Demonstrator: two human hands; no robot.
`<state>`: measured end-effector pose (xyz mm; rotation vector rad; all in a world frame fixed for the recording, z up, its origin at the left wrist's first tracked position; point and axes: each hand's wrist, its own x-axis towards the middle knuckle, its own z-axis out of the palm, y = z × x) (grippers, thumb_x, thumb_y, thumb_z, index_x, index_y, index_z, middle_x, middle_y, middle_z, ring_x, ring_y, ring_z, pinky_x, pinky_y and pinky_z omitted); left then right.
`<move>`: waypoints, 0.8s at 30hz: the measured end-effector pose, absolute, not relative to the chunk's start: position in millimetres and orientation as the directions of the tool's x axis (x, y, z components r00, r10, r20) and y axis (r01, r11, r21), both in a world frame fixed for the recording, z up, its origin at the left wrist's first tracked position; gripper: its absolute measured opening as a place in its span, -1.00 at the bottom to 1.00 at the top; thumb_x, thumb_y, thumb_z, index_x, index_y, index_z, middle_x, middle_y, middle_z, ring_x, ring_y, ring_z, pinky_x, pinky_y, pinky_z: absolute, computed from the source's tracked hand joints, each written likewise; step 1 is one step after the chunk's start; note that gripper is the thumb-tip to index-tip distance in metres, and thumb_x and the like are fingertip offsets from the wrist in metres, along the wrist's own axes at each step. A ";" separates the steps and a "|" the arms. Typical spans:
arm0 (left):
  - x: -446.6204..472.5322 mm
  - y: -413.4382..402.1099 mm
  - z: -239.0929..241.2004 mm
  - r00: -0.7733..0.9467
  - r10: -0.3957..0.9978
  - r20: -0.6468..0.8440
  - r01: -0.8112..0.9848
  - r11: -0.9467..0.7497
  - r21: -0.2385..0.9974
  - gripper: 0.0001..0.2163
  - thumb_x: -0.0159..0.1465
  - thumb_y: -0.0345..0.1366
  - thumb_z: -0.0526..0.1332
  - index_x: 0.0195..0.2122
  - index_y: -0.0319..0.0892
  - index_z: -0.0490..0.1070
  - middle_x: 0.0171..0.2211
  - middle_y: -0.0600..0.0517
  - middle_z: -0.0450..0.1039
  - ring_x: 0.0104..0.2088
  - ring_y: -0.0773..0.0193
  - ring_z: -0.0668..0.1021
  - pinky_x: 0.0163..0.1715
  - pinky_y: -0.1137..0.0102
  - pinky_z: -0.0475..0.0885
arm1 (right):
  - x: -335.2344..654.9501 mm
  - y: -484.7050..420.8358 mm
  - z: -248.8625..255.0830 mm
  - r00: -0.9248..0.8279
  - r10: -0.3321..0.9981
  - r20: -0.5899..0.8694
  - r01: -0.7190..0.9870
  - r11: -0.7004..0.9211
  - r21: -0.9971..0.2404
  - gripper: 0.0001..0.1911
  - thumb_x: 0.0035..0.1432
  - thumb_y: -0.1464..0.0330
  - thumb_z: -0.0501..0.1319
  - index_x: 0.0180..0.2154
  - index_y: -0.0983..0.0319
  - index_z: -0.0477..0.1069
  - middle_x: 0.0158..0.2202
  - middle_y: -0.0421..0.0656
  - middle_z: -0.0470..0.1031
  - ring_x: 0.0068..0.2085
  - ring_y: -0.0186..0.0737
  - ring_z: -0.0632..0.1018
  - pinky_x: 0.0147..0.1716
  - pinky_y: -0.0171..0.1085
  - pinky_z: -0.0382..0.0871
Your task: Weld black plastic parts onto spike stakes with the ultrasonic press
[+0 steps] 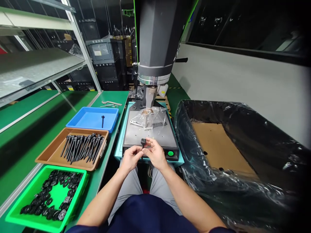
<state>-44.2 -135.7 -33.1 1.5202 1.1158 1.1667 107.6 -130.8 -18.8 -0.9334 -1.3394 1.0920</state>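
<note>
My left hand (pixel 132 157) and my right hand (pixel 155 153) meet in front of the press at its front edge. Between their fingertips they pinch a black headed rod (pixel 143 141), upright with its knob-like head on top. Fingers cover most of its stem. Just beyond, a fixture wrapped in clear film (pixel 148 119) stands on the metal base plate (pixel 131 137), under the press head (pixel 155 38). To the left, the brown tray (pixel 46 152) holds many similar black rods. One more rod (pixel 102 122) lies in the blue tray (pixel 79 118).
A green tray (pixel 81 191) of small black parts sits nearest on the left bench. Wrenches (pixel 111 103) lie behind the blue tray. At right stands a large bin lined with black plastic (pixel 191 152), cardboard (pixel 221 145) inside. A green button (pixel 170 153) is beside my right hand.
</note>
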 end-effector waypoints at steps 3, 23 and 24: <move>-47.2 -139.3 -34.6 0.172 0.979 0.113 0.039 -0.121 0.992 -0.75 0.19 -0.13 0.30 -0.26 -0.23 0.51 -0.33 -0.03 0.54 -0.31 0.26 0.52 -0.20 0.35 0.42 | 111.3 -132.1 -15.1 -0.189 0.942 0.277 0.117 0.302 -0.946 -0.73 0.22 0.18 0.19 -0.14 0.19 0.47 -0.13 -0.05 0.50 -0.13 -0.12 0.51 -0.22 -0.20 0.43; -132.6 -168.6 11.5 -0.018 0.998 0.062 0.326 -0.053 0.944 -0.80 0.14 -0.19 0.29 -0.34 -0.23 0.52 -0.46 0.05 0.47 -0.44 0.32 0.44 -0.39 0.43 0.32 | 61.5 -135.8 -17.1 -0.259 0.963 0.070 -0.101 0.045 -0.994 -0.58 -0.03 0.03 0.38 -0.28 0.22 0.46 -0.29 -0.08 0.56 -0.25 -0.12 0.55 -0.21 -0.16 0.46; -154.3 -164.3 16.8 -0.093 0.992 0.089 0.429 -0.040 0.902 -0.81 0.13 -0.20 0.29 -0.33 -0.22 0.53 -0.43 0.04 0.49 -0.42 0.30 0.46 -0.37 0.42 0.34 | 64.5 -136.0 -16.5 -0.257 0.965 0.047 -0.110 0.019 -0.994 -0.56 -0.03 0.02 0.38 -0.26 0.22 0.47 -0.28 -0.07 0.57 -0.24 -0.11 0.56 -0.21 -0.15 0.47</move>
